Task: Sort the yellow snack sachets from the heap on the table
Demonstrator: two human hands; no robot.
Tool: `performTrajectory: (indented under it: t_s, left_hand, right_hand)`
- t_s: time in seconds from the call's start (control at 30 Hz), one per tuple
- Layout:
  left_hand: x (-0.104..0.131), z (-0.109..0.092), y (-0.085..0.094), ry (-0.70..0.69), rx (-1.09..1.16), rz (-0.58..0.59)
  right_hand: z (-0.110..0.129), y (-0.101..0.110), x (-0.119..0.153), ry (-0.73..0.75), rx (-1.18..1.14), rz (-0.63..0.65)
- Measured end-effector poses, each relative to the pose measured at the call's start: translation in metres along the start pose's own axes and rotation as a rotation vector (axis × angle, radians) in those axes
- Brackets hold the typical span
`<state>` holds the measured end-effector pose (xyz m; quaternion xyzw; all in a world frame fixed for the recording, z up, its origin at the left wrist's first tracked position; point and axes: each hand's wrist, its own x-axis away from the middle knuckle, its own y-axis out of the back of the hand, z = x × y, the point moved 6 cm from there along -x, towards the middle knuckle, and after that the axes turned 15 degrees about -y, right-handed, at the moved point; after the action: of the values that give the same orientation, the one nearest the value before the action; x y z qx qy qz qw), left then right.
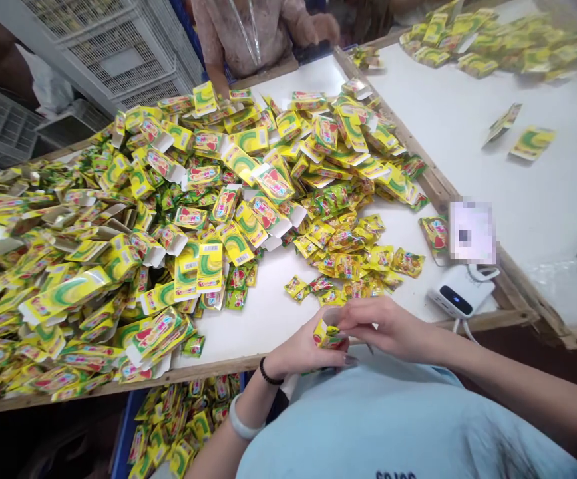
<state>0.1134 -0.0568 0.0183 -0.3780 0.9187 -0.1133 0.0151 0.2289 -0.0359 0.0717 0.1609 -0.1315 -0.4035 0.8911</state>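
Note:
Close to my body, at the table's front edge, my left hand (308, 346) is wrapped round a small yellow box (327, 334) with an opened end. My right hand (381, 326) meets it from the right, its fingers pinched at the box's opening; what they hold there is too small to name. Just beyond my hands lies a loose group of small shiny yellow packets (345, 263). To their left and behind them, a large heap of yellow and green boxes (208, 266) spreads over the white table (268, 279).
A white device (462, 293) with a cable stands by the wooden divider (428, 173) at the right. Across the table is a person (248, 40). Crates (113, 53) are stacked at the upper left. A blue bin (126, 426) of packs sits below the front edge.

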Motion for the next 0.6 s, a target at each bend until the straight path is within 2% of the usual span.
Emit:
performTrajectory:
  t_s: [0.07,0.13,0.2,0.27,0.33,0.37,0.4,0.43,0.47,0.5,0.53,0.57,0.6]
  left_hand:
    - [-0.002,0.001,0.0,-0.016,-0.066,-0.026]
    - [-0.004,0.0,-0.001,-0.012,-0.124,-0.014]
    - [-0.006,-0.005,0.003,-0.045,-0.197,-0.009]
    - [-0.007,-0.01,0.021,-0.118,-0.364,-0.106]
    - [-0.004,-0.012,0.051,-0.153,-0.65,-0.32]
    - [0.0,-0.011,0.068,-0.135,-0.805,-0.437]
    - [0.004,-0.007,0.082,-0.099,-0.935,-0.534]
    - [0.008,-0.002,0.094,-0.057,-1.006,-0.61]
    - [0.011,0.005,0.104,-0.018,-1.016,-0.657]
    - [0.012,0.013,0.111,0.013,-0.981,-0.675]
    - [0.012,0.02,0.116,0.03,-0.927,-0.68]
    - [0.013,0.025,0.118,0.036,-0.872,-0.68]
    - [0.013,0.029,0.12,0.033,-0.827,-0.684]
  right_hand:
    - [0.002,-0.011,0.002,-0.03,-0.034,0.112]
    - [0.004,-0.013,0.004,-0.045,-0.02,0.165]
    - [0.001,0.005,0.008,-0.048,0.061,0.072]
    - [-0.006,0.047,0.016,-0.073,0.197,-0.204]
    - [-0.014,0.102,0.032,-0.163,0.395,-0.64]
    - [-0.018,0.127,0.042,-0.254,0.528,-0.864]
    - [-0.02,0.144,0.05,-0.337,0.649,-1.042]
    - [-0.02,0.152,0.053,-0.369,0.747,-1.159]
    - [-0.02,0.15,0.05,-0.341,0.809,-1.204]
    - [-0.021,0.139,0.041,-0.259,0.835,-1.167]
    - [-0.021,0.12,0.027,-0.11,0.835,-1.073]
    - [-0.025,0.094,0.011,0.007,0.811,-0.919]
    - [-0.032,0.064,-0.007,0.089,0.805,-0.712]
